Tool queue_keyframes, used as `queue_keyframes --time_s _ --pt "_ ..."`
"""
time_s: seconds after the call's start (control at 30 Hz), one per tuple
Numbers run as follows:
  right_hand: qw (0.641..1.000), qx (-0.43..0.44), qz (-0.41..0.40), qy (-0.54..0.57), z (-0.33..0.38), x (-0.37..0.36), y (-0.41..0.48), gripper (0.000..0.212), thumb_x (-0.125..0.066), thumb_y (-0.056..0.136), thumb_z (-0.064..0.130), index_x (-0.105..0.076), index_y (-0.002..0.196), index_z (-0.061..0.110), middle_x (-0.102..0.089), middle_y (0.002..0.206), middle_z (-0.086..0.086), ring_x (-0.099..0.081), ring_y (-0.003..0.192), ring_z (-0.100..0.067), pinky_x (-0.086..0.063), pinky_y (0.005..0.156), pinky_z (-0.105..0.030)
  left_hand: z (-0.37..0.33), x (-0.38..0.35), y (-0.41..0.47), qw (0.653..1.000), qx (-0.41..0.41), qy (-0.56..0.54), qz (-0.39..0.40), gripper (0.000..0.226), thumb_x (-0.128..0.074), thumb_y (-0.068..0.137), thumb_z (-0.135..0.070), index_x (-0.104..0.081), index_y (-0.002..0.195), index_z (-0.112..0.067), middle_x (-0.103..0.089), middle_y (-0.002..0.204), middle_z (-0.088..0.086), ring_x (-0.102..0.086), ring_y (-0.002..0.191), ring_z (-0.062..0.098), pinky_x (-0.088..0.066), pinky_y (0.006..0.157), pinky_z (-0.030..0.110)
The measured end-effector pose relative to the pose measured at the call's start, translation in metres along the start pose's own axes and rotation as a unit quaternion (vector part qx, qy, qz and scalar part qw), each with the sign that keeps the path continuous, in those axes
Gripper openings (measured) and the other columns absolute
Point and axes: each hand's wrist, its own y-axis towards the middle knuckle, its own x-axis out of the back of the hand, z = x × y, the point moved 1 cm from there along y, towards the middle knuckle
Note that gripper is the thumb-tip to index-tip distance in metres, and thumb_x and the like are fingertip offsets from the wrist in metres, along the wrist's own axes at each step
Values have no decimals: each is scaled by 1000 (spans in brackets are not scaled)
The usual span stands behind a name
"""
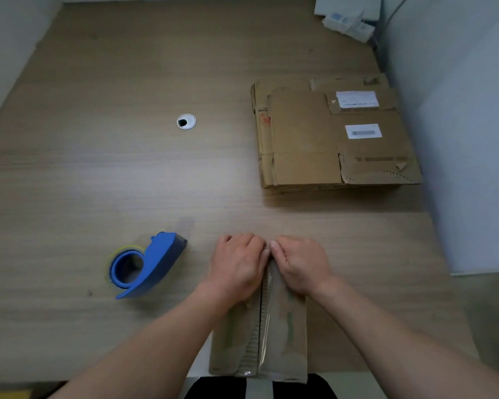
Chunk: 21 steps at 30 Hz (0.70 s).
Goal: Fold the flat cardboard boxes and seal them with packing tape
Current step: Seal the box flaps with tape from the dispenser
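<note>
So, box (285, 326): at the near edge of the tabletop (98, 168), a bit right of middle, clear tape (264, 341) along its top seam
left hand (236, 266): fingers curled over the box's far end, gripping it
right hand (300, 263): same deal, right beside the left one
tape dispenser (147, 266): blue, lying left of the box, near but apart
flat boxes (329, 139): stacked by the right edge, further back
cable hole (186, 121): mid tabletop

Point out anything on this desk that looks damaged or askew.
The labelled flattened box on the stack at right has a torn, ragged near flap with peeled paper. On the box being sealed, the flaps sit uneven along the taped seam, leaving a corrugated edge exposed.
</note>
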Motion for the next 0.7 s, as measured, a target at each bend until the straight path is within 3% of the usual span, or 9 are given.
queue_keyframes --time_s 0.07,0.1,0.17,0.23,0.3,0.4,0.5,0.6,0.7 --pt "1000 -11 5 -6 2 2 1 55 -21 94 52 -60 78 16 -71 84 -6 -65 80 -35 -43 60 -37 -4 8 4 998 39 -14 39 50 -22 101 -52 -62 116 -26 -57 135 0 -43 134 26 -32 107 41" --pt "1000 -21 11 -13 3 3 1 57 -20 94 53 -61 80 16 -72 87 -6 -66 84 -34 -45 63 -38 -3 13 1 995 72 -34 53 53 -22 101 -55 -53 133 -26 -36 156 2 -20 149 26 -21 118 45" --pt "998 -52 14 -23 3 6 -3 56 -21 99 52 -63 88 17 -72 95 -6 -66 91 -34 -45 69 -39 -6 21 -20 988 131 -65 38 68 -30 97 -62 -25 153 -25 3 167 -1 12 152 24 -7 123 51" --pt "990 -143 -5 -9 -7 10 -9 48 -29 105 46 -64 93 16 -72 99 -11 -65 93 -37 -44 71 -40 -16 29 -57 991 119 -52 -28 80 -38 89 -67 -25 153 -22 0 167 7 4 153 29 -16 116 54" --pt "973 -227 -48 -3 -21 14 -16 45 -32 106 42 -65 95 13 -71 100 -16 -65 92 -39 -45 72 -40 -28 27 -87 993 113 -39 -22 85 -36 82 -74 -31 151 -24 -5 166 12 -5 152 34 -25 110 55" --pt "962 -253 -68 72 -26 10 -31 52 -22 102 51 -62 94 20 -70 94 -11 -63 82 -30 -50 71 -38 -30 12 -87 969 211 -106 71 87 -18 81 -82 -12 156 -39 36 157 -6 15 152 29 -26 118 53" --pt "963 -232 -54 122 -14 5 -46 59 -16 95 66 -46 132 31 -63 124 -2 -63 104 -19 -57 85 -45 -23 -8 -75 961 236 -142 37 69 -31 93 -67 -10 154 -42 37 153 -16 8 151 28 -38 113 50" --pt "982 -170 -84 18 -1 14 -36 73 -25 97 66 -2 158 31 -12 166 -9 -18 152 -29 -27 118 -51 -16 -21 -77 969 212 -127 9 63 -40 95 -60 -16 150 -41 26 157 -10 -3 150 34 -45 106 51" --pt "997 -33 7 -68 13 14 -11 71 -19 99 64 6 158 35 22 165 -4 18 152 -24 1 122 -51 -7 -22 -78 976 179 -123 -31 58 -39 91 -57 -25 144 -39 2 162 -1 -23 144 39 -51 96 52"
